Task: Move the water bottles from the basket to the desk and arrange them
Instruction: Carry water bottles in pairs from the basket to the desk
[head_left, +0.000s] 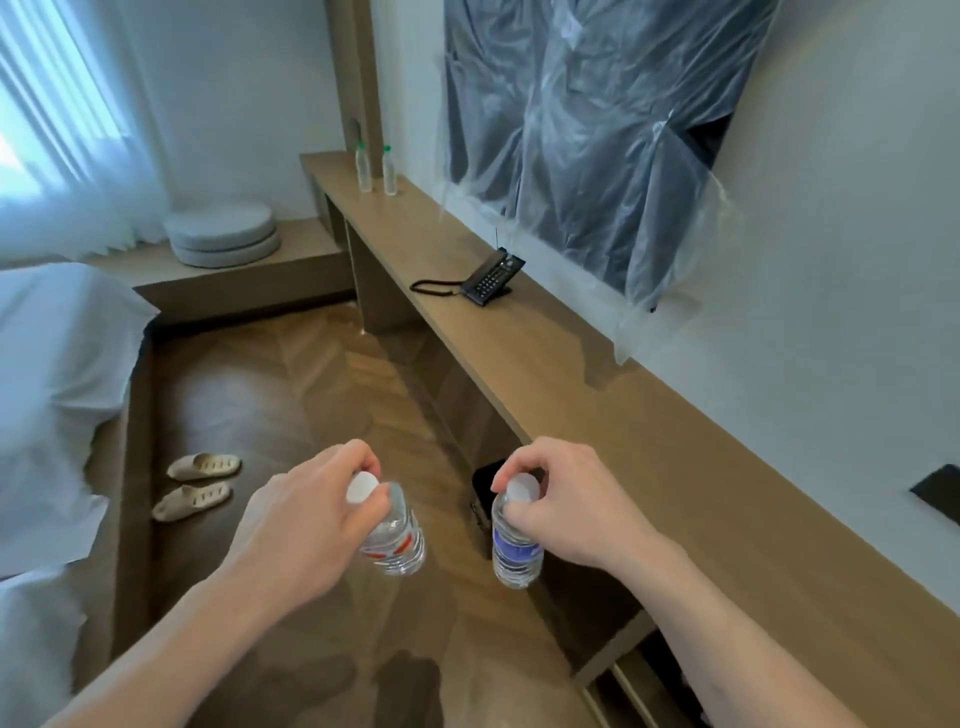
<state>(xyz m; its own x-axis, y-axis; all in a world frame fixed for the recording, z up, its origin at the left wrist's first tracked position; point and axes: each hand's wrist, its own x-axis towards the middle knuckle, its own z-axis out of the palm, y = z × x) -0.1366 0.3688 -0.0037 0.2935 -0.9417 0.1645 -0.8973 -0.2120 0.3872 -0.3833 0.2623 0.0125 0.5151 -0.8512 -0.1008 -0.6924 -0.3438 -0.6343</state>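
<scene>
Left hand (317, 514) and right hand (566, 512) each pinch a small water bottle by its white cap, red-labelled bottle (397, 540) and blue-labelled bottle (514, 551), hanging over the floor beside the tabletop (649, 410). Full, thin-walled plastic: probably swings; gripping the body seems steadier.

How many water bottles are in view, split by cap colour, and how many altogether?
White cap: 2, a red-label bottle held in the left hand and a blue-label bottle held in the right hand.
Green cap: 2, both upright at the far end of the desk, at and.
Total: 4
</scene>
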